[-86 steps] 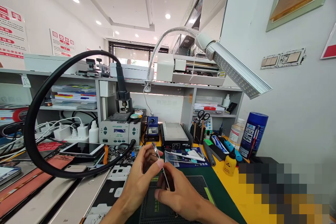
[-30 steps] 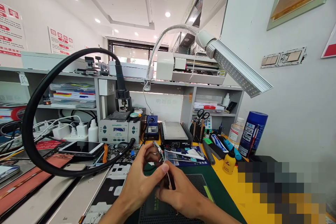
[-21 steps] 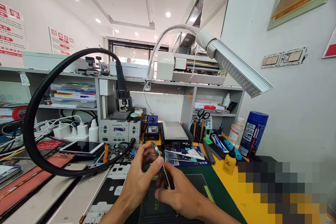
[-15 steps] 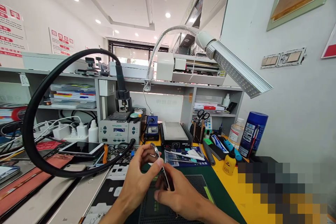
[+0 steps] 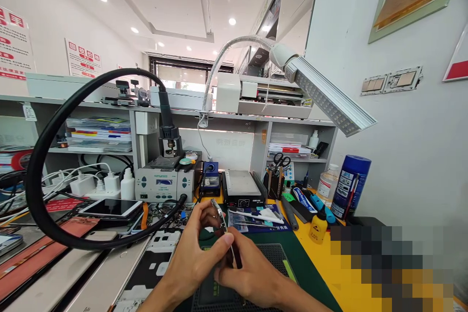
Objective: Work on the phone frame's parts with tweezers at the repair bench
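Note:
Between my two hands is a slim phone (image 5: 219, 210) with a shiny metal frame, tilted so that I see mostly its edge. My left hand (image 5: 192, 258) grips its upper part, thumb on the near side and fingers curled behind. Lower down, my right hand (image 5: 256, 270) pinches the phone from the right, and its fingers cover much of it. The phone's faces are largely hidden from me. Beneath the hands lies a dark perforated work pad (image 5: 276, 253) on a green mat (image 5: 305, 273).
Phone housings (image 5: 106, 273) lie at the left under a black looped hose (image 5: 31, 170) from the rework station (image 5: 164, 185). Behind the hands stands a heating plate (image 5: 243, 183). A toothbrush (image 5: 252, 214), yellow bottle (image 5: 318, 226) and blue spray can (image 5: 351, 187) are at the right.
My left thumb has slid down along the phone towards my right hand, and more of the phone's upper edge shows. The whole view has shifted slightly.

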The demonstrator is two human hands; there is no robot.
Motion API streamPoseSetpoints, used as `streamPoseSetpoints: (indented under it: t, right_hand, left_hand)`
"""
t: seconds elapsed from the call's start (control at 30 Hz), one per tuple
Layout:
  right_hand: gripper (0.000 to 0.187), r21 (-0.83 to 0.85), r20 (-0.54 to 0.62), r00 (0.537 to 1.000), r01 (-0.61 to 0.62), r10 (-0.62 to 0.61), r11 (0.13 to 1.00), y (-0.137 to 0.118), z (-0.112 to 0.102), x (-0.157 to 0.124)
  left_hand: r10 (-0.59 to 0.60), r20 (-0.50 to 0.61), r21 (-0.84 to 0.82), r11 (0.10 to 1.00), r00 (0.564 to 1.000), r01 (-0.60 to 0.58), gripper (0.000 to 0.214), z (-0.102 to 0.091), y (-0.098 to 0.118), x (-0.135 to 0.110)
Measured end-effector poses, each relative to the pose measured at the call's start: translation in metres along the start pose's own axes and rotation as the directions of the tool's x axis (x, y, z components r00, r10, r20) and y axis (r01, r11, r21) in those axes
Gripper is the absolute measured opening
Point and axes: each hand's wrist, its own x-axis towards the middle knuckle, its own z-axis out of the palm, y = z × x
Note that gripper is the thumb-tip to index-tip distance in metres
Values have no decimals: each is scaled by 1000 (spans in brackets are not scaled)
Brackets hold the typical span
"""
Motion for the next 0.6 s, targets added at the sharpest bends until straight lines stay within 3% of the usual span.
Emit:
streamPoseSetpoints:
  t: [0.27,0.4,0.6]
  right_hand:
    - [44,22,30,999,21,-21,1000,-4,-2,-2]
    - [50,35,45,998,32,-33,999,-5,-2,-1]
    - [53,36,41,998,46,-47,998,-4,-3,-1]
  left_hand:
    - [-13,114,110,994,993,1,70,-4,-2,0]
    - [-71,112,163,985,991,53,76,-2,-1,-1]
    - [-58,118,153,987,991,40,77,-2,-4,-2]
